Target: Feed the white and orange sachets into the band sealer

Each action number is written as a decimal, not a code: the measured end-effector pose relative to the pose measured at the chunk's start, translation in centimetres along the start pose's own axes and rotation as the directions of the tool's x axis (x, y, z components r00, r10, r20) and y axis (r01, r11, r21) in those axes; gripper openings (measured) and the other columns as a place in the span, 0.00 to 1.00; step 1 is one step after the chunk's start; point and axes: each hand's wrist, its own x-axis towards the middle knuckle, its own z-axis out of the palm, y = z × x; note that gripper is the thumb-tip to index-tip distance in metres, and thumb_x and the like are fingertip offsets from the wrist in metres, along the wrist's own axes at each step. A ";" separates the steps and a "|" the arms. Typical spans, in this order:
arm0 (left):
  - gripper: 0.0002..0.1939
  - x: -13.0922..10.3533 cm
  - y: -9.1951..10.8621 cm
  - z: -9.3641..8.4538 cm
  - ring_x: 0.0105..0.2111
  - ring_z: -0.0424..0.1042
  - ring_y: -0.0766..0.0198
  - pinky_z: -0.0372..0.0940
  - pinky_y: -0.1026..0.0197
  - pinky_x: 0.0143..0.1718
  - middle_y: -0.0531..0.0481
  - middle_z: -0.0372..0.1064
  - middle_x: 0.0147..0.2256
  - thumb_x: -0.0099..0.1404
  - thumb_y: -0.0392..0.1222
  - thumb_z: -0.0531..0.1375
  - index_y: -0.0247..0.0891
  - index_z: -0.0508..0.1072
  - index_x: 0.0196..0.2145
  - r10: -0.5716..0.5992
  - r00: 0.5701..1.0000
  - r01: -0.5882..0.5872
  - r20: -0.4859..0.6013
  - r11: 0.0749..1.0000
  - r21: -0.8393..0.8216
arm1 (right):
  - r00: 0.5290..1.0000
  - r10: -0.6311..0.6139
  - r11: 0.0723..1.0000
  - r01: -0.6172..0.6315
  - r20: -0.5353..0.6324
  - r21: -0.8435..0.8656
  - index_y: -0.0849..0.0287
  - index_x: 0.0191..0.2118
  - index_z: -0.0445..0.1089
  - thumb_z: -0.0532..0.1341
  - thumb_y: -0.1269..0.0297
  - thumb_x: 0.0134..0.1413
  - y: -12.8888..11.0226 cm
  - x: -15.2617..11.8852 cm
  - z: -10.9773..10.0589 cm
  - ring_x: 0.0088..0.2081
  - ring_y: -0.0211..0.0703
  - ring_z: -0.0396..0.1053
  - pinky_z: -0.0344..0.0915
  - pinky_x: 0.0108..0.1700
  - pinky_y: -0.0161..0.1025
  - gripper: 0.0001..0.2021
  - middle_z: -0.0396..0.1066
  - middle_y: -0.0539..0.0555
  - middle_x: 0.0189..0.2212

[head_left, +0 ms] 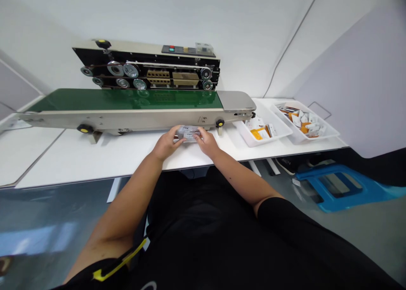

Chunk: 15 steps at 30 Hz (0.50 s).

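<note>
Between my two hands is a small silvery-grey packet with dark print on it, held just above the white table in front of the machine. My left hand pinches its left end between thumb and fingers. On the right end, my right hand grips with the thumb on the near face. The fingers behind the packet are partly hidden. Directly beyond my hands stands a band sealing machine with a green conveyor belt.
Two white plastic bins, a nearer bin and a farther bin, hold orange and white packets on the right. The white table ends close to my body. A blue plastic object is on the floor at right.
</note>
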 end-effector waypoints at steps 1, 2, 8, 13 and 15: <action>0.34 0.0 -0.1 0.1 0.41 0.81 0.58 0.79 0.56 0.42 0.43 0.74 0.58 0.67 0.51 0.65 0.47 0.63 0.68 -0.008 1.000 0.008 0.000 1.000 -0.023 | 1.000 0.001 1.000 -0.001 -0.003 -0.005 0.55 0.54 0.70 0.56 0.49 0.70 0.0 0.0 0.0 0.43 0.49 0.78 0.73 0.49 0.46 0.18 0.80 0.58 0.44; 0.36 -0.1 -0.1 0.2 0.41 0.81 0.58 0.79 0.57 0.41 0.43 0.72 0.60 0.67 0.51 0.65 0.48 0.60 0.70 -0.005 1.000 0.005 -0.001 0.999 -0.042 | 1.000 -0.005 1.000 0.005 -0.007 -0.013 0.55 0.52 0.71 0.56 0.49 0.70 0.0 0.1 0.0 0.42 0.50 0.78 0.73 0.48 0.46 0.17 0.79 0.58 0.43; 0.32 0.1 0.0 0.3 0.62 0.71 0.53 0.76 0.50 0.54 0.39 0.69 0.64 0.75 0.47 0.58 0.47 0.56 0.72 0.243 0.969 -0.246 -0.047 0.966 -0.080 | 0.990 -0.136 0.991 0.136 -0.025 -0.005 0.57 0.52 0.72 0.55 0.54 0.71 -0.4 0.4 -0.1 0.51 0.51 0.73 0.71 0.54 0.47 0.16 0.76 0.61 0.50; 0.36 0.2 0.5 0.0 0.68 0.64 0.54 0.66 0.43 0.66 0.39 0.66 0.67 0.77 0.44 0.58 0.50 0.45 0.75 0.399 0.914 -0.396 -0.069 0.917 0.052 | 0.993 -0.115 0.993 0.115 -0.003 -0.015 0.56 0.54 0.72 0.55 0.57 0.71 -0.5 0.5 -0.1 0.53 0.50 0.73 0.69 0.57 0.46 0.15 0.76 0.59 0.50; 0.36 0.2 0.6 0.0 0.68 0.64 0.54 0.63 0.42 0.68 0.40 0.65 0.67 0.77 0.44 0.58 0.50 0.46 0.75 0.416 0.907 -0.411 -0.059 0.907 0.088 | 0.995 -0.099 0.995 0.099 0.000 -0.024 0.55 0.52 0.73 0.55 0.56 0.71 -0.4 0.4 -0.1 0.52 0.50 0.73 0.69 0.57 0.46 0.14 0.76 0.59 0.49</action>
